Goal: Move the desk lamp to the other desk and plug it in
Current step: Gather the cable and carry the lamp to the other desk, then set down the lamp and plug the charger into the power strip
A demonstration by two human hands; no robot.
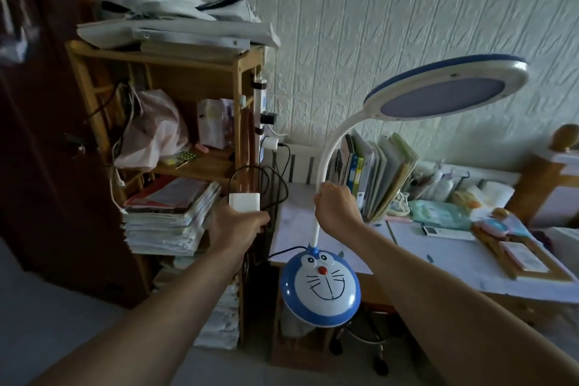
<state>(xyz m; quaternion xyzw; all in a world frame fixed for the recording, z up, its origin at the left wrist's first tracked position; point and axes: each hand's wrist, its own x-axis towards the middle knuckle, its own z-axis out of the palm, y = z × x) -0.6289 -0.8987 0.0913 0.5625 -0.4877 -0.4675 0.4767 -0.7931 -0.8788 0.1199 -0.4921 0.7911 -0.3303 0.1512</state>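
I have my right hand (336, 207) closed in a fist around the white gooseneck of the desk lamp (319, 287), arm stretched forward, knuckles up. My left hand (238, 224) reaches out level beside it and grips the lamp's white plug adapter (244, 202), a smooth boxy block, with the black cord (275, 191) looping above and behind it.

The lamp hangs in the air, just off the front left corner of the desk (438, 247). Its long axis runs nearly upright: the ribbed flexible neck rises from my fist and curves right to a flat round head (446, 89), white-rimmed with a blue edge, its pale disc facing down toward me. Below my fist, the glossy dome base, blue with a painted cartoon cat face, tilts toward me.

Left of the lamp stands a wooden shelf (175, 56) stacked with paper.
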